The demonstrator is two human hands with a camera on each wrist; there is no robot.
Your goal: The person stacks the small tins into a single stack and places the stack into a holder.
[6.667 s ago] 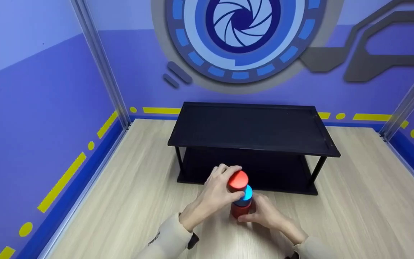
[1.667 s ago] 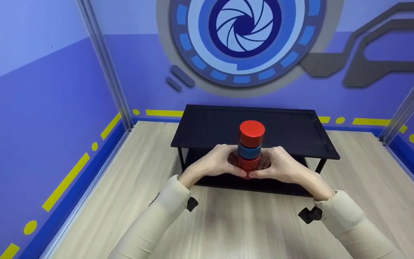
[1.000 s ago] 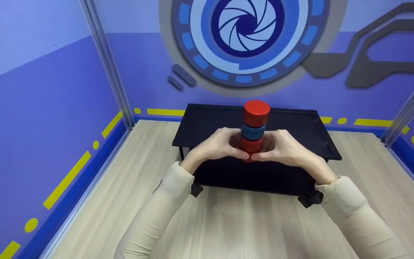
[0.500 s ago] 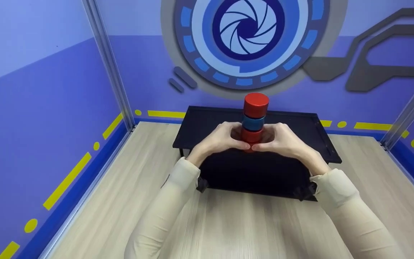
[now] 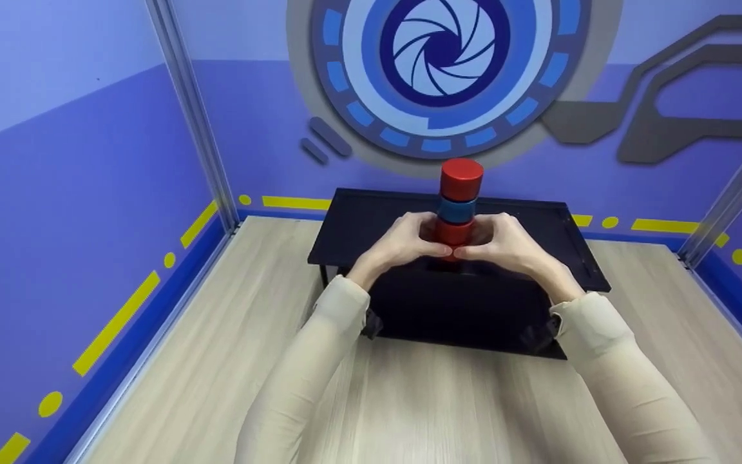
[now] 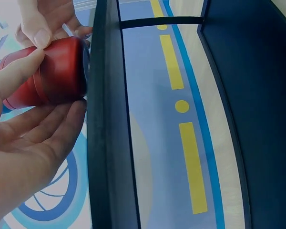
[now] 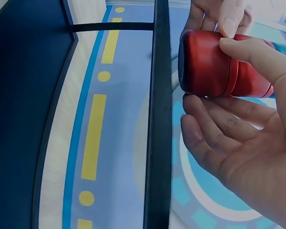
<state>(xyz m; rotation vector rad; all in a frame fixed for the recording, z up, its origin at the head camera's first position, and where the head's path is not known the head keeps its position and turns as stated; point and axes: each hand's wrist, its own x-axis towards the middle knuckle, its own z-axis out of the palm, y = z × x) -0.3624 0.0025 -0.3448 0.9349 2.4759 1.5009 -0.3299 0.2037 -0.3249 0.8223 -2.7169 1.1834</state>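
An upright stack of cylinders stands between my hands in the head view. A red cylinder (image 5: 462, 180) is on top, a blue band (image 5: 457, 210) sits beneath it, and red lower cylinders (image 5: 454, 232) form the base. My left hand (image 5: 406, 240) and right hand (image 5: 506, 243) grip the red base from both sides, thumbs meeting at the front. The base is at the front edge of the upper board of a black two-tier shelf (image 5: 377, 216). In the wrist views, the red base (image 6: 62, 71) is very close to that board; contact cannot be told.
The shelf's lower board (image 5: 455, 316) lies under my wrists, and thin black posts join the boards. Pale wood tabletop (image 5: 409, 406) extends in front and to both sides. A blue patterned wall (image 5: 248, 129) stands close behind the shelf.
Earlier, my left hand held the red cylinder at the blue-topped one on the table. Both hands have since raised the stack and carried it forward to the upper board, slowing lately.
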